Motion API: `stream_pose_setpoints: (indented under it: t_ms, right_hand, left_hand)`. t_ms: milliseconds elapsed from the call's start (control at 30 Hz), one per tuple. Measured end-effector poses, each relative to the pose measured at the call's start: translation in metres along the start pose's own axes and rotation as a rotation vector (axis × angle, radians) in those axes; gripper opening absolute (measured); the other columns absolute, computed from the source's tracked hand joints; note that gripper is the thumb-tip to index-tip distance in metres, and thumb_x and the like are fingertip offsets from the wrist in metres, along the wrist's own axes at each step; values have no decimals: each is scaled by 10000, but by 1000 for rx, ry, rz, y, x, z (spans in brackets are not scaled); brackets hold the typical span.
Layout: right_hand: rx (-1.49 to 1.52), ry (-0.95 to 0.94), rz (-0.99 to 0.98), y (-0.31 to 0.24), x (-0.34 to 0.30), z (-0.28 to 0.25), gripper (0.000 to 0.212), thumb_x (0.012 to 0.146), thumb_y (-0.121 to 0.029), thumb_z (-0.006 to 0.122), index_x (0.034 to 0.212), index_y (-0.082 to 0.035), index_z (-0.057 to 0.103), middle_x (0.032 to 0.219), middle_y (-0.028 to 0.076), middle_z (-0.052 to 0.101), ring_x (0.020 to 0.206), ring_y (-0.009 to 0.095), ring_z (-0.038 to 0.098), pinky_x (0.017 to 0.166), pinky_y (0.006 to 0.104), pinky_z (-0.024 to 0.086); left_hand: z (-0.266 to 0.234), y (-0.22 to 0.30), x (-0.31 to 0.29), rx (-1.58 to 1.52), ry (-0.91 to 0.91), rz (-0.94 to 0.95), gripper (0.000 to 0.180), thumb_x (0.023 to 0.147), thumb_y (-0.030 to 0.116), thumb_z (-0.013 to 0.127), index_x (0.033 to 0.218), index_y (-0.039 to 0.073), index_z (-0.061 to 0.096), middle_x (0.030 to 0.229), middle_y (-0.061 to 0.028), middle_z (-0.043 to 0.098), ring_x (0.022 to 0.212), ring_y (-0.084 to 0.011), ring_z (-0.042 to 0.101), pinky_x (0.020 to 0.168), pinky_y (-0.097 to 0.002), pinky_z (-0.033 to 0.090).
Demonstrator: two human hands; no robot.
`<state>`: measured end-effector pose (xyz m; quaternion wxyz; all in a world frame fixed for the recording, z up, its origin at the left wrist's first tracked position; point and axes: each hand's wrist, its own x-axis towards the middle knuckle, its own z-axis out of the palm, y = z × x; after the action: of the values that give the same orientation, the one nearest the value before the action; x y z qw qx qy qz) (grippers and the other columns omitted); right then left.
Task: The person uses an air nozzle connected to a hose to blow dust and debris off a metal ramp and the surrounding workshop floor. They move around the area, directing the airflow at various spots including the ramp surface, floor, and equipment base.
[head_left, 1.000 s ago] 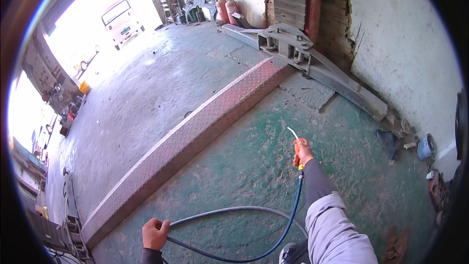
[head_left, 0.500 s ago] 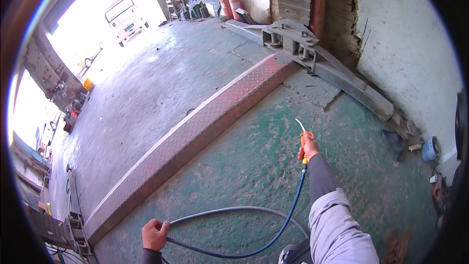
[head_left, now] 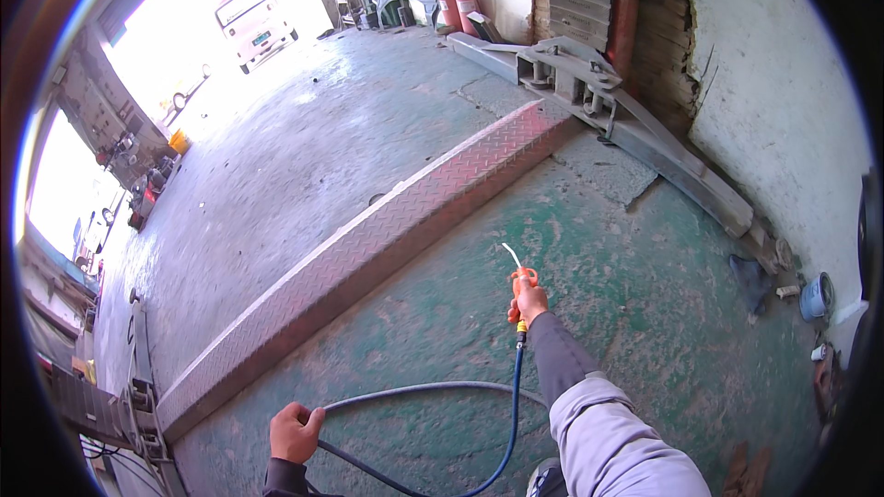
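My right hand [head_left: 529, 302] is wrapped round an orange air blow gun [head_left: 523, 278], whose thin pale nozzle tilts up and to the left over the green floor. A yellow fitting joins the gun to a blue air hose [head_left: 514, 405] that hangs down from it. At the lower left, my left hand [head_left: 296, 433] is closed on the hose, which bends in a loop between both hands. A greyer length of the same loop [head_left: 414, 388] runs from the left hand toward the right forearm. Part of a shoe [head_left: 545, 477] shows at the bottom edge.
A raised diamond-plate ramp [head_left: 368, 248] crosses the floor diagonally, from the lower-left lift post [head_left: 87, 410] to the steel lift arms [head_left: 645, 129] by the right wall. Red fire extinguishers [head_left: 458, 7] stand at the back. A blue bucket [head_left: 816, 297] sits at far right. Outside is a van [head_left: 256, 26].
My right hand has moved left and slightly down with the blow gun, and the hose loop has narrowed. The left hand keeps its hold. The view has shifted a little.
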<state>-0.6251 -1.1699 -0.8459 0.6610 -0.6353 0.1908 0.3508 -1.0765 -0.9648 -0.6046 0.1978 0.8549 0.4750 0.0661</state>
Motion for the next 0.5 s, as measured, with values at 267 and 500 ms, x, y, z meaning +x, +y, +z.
stream_pose_setpoints:
  t_ms: [267, 500]
  right_hand:
    - [14, -137, -87, 17, -12, 29, 463, 1048, -528, 469, 1098, -84, 592, 620, 81, 564, 430, 218, 576, 386, 386, 497]
    - [20, -93, -61, 29, -23, 59, 382, 1046, -531, 467, 1098, -177, 603, 617, 73, 555, 416, 216, 557, 384, 375, 486]
  left_hand:
    - [-6, -11, -1, -25, 5, -2, 364, 856, 299, 786, 748, -24, 655, 653, -144, 649, 602, -214, 613, 592, -373, 492]
    - [-15, -25, -3, 3, 18, -27, 380, 854, 332, 791, 754, -11, 664, 672, -151, 670, 617, -251, 644, 601, -385, 505]
